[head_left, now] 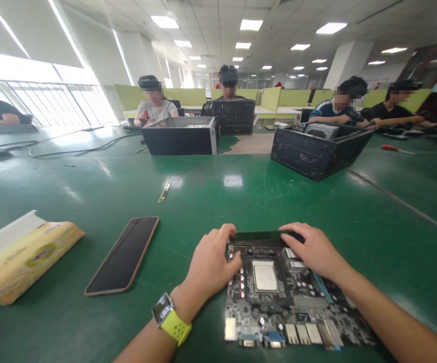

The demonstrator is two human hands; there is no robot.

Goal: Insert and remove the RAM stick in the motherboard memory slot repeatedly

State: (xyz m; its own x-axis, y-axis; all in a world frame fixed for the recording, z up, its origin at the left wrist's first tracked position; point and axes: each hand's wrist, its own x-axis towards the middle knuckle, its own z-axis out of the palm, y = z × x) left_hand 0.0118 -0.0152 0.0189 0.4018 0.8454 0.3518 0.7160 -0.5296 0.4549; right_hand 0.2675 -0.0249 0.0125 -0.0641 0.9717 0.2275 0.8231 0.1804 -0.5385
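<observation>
A motherboard (302,307) lies flat on the green table, its port side facing me and a square silver processor (265,276) in its socket. Along its far edge a RAM stick (258,235) stands upright at the memory slots. My left hand (209,262) curls round the stick's left end, its thumb bent over the board's left edge. At the other end, my right hand (313,249) pinches the stick between thumb and forefinger. Whether the stick is fully seated cannot be made out.
A phone (123,257) and a yellow tissue pack (25,257) lie at left. Another RAM stick (164,192) rests beyond them. Open computer cases (182,138) (313,151) stand farther back, with several people seated behind. A red-handled screwdriver (396,149) lies far right.
</observation>
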